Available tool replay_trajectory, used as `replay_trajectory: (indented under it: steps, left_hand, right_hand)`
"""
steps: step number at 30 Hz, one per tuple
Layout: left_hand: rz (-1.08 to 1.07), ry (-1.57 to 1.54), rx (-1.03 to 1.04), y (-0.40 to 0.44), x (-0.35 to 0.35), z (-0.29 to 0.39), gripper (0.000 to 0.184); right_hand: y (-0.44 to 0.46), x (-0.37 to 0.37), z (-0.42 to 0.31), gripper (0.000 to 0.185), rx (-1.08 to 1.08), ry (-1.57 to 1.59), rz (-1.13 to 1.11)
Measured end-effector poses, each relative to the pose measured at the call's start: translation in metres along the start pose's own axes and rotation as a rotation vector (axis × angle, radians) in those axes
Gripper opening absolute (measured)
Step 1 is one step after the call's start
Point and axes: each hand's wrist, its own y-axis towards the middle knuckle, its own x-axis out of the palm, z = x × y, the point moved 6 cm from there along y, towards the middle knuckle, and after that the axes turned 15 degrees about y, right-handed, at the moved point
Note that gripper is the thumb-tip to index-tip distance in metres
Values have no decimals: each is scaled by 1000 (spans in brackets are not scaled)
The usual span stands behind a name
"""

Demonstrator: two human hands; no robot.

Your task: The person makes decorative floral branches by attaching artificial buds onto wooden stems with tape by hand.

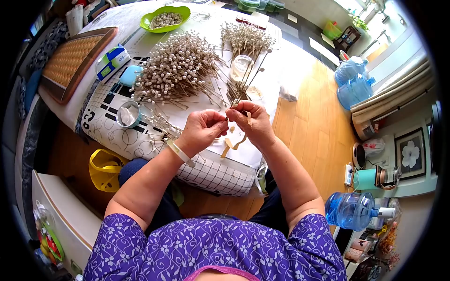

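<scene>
right hand: the right hand pinches a few slender brown dried stems, which rise tilted away from the fingers, above the worktop.
left hand: the left hand has thumb and finger pressed together, just beside the right fingertips; what lies between them cannot be told.
tan strips: one narrow tan paper-like strip lies against the right hand; a loose curled tan strip sits below.
stem heap: a large heap of dried stems with round whitish heads spreads beyond the left hand.
good handling: a light pinch should suit such thin, probably brittle stems; keeping fingertips close and any strip flat, untwisted and lightly taut would likely help.
</scene>
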Motion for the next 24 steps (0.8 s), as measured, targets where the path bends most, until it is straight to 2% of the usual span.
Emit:
replay_trajectory:
  steps: [2, 7, 14, 18, 20, 24]
  left_hand:
    - [-2, 56, 26, 1, 1, 4, 10]
    - [9, -147, -90, -1, 2, -2, 12]
    - [57, -50, -16, -1, -2, -1, 12]
    - [66, -62, -59, 0, -3, 0, 13]
    - [-23, -97, -102, 0, 0, -5, 14]
    - [-41, -233, -92, -1, 1, 0, 14]
  right_hand:
    - [-1, 1, -1, 10, 7, 29, -16]
    - [0, 3, 2, 9, -32, 33, -17]
    - [3, 1, 9, 11, 3, -29, 28]
    - [1, 2, 2, 11, -82, -143, -29]
    - [1, 3, -1, 11, -121, -109, -12]
    - [3, 3, -2, 12, -97, -105, -31]
